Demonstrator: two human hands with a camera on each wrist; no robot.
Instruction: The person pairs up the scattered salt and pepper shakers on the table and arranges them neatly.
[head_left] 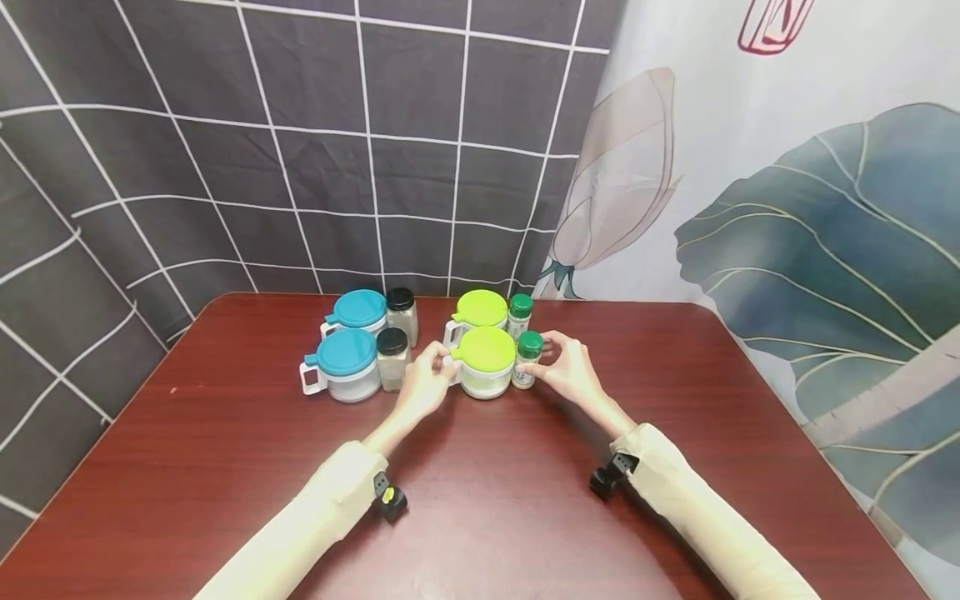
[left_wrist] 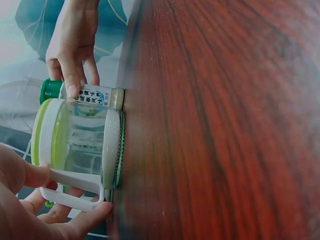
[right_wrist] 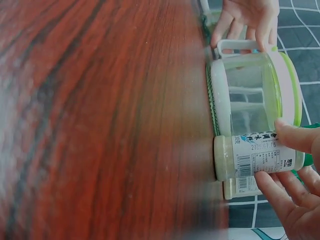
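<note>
My left hand [head_left: 424,385] grips the white handle [left_wrist: 82,182] of the front clear seasoning jar with a lime-green lid [head_left: 487,348]. Thumb and fingers sit around that handle in the left wrist view. Close against the jar's right side stands a small green-capped spice bottle [right_wrist: 260,154] with a printed label. My right hand [head_left: 570,371] pinches this bottle between thumb and fingers. Both containers are upright on the table. Behind them stand a second lime-lidded jar [head_left: 480,307] and another green-capped bottle [head_left: 519,315], partly hidden.
To the left, two blue-lidded jars [head_left: 347,353] stand one behind the other, with two black-capped square bottles [head_left: 393,360] beside them. The reddish-brown table [head_left: 480,500] ends at a dark gridded curtain [head_left: 300,167] and a leaf-printed one [head_left: 825,225].
</note>
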